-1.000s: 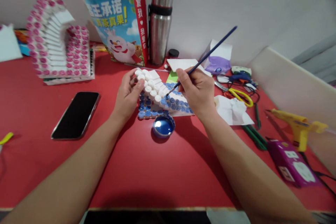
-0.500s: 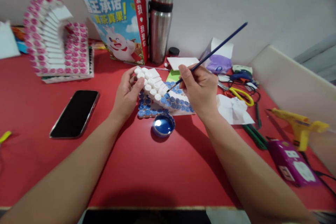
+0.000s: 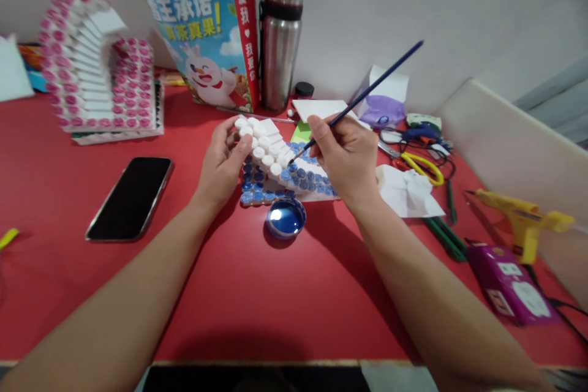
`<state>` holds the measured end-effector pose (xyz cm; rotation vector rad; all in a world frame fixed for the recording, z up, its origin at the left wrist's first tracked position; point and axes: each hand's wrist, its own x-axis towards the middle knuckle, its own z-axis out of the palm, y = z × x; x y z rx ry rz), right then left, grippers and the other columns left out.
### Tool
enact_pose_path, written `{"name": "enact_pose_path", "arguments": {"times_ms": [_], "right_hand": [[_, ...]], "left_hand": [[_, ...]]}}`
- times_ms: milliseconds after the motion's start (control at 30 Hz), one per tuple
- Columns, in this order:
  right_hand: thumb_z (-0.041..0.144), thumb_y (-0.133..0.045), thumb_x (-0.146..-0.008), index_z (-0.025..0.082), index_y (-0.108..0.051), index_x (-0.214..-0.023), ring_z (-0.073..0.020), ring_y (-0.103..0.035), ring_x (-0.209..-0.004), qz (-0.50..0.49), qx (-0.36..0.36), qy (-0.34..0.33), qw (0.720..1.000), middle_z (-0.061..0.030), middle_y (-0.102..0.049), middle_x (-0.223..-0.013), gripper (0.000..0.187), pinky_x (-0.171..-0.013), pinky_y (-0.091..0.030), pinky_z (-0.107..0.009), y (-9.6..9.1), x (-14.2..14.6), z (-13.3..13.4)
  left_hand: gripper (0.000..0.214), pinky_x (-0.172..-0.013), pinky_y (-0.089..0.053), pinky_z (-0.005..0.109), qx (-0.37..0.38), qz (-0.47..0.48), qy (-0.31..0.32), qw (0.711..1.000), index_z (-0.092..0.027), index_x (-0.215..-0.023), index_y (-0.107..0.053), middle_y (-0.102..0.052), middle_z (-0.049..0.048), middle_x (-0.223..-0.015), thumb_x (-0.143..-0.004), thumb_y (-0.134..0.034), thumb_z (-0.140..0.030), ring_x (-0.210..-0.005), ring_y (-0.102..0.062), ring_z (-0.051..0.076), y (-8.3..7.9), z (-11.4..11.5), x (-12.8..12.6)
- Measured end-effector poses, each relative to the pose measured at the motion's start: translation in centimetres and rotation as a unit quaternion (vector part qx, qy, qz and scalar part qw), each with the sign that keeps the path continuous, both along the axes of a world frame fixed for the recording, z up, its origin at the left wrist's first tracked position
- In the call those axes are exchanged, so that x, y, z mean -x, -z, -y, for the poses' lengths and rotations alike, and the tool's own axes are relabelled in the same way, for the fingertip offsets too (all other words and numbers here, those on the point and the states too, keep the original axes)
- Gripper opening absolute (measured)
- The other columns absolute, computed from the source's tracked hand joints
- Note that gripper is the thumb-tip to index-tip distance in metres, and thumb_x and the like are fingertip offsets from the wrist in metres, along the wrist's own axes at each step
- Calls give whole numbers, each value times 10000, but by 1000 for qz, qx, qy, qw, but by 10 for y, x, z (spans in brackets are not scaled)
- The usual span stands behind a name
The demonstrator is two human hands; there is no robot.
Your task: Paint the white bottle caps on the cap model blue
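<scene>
- While the left hand (image 3: 218, 168) keeps its pose from half a second ago, the right hand (image 3: 353, 162) has slid slightly left, carrying the brush (image 3: 381, 80) along.
- Left grip: pinching the left end of the curved piece (image 3: 275, 168), thumb across its white discs, fingers mostly hidden behind.
- Right grip: pinching the brush, slim, dark blue and slanting up to the right; its tip sits where white discs meet blue ones, though contact is hard to tell.
- Mid-scene, the curved piece tilts over a blue-studded base (image 3: 258, 198): stubby round discs, matte white left, blue right, with flat white steps behind.
- Nearer, a round pot (image 3: 286, 218) of glossy blue paint stands on the smooth red surface (image 3: 275, 300).
- Far left, a pink-studded arch (image 3: 59, 67) curls around thin white slats.
- Far middle, a shiny metal bottle (image 3: 280, 52) stands upright.
</scene>
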<state>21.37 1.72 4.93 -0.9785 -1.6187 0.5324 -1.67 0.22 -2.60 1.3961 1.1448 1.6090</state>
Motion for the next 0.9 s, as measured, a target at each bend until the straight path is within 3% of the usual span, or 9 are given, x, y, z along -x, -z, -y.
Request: {"name": "enact_pose_path", "arguments": {"times_ms": [367, 533, 900], "right_hand": [[650, -756, -1116, 251, -695, -758, -117, -615, -552, 16, 13, 10, 1000, 46, -644, -601, 539, -609, -545, -292, -1, -2, 0], [552, -766, -1129, 248, -680, -722, -106, -587, -540, 28, 0, 38, 999, 45, -637, -591, 515, -594, -519, -286, 0, -5, -3], [602, -775, -1115, 262, -625, -678, -120, -574, -531, 42, -6, 36, 998, 43, -613, -563, 574, -594, -518, -312, -4, -6, -1]], "left_hand": [[640, -1196, -671, 540, 10, -7, 2, 1000, -273, -1547, -615, -794, 151, -1546, -1060, -776, -656, -1421, -784, 353, -2, 2, -1], [659, -1225, -656, 569, 10, -9, 0, 1000, -279, -1546, -615, -789, 150, -1556, -1048, -785, -675, -1447, -768, 363, -2, 2, -1], [628, -1191, -676, 549, -4, -13, 0, 1000, -287, -1534, -636, -791, 154, -1536, -1054, -784, -664, -1430, -774, 368, 0, 1, 0]]}}
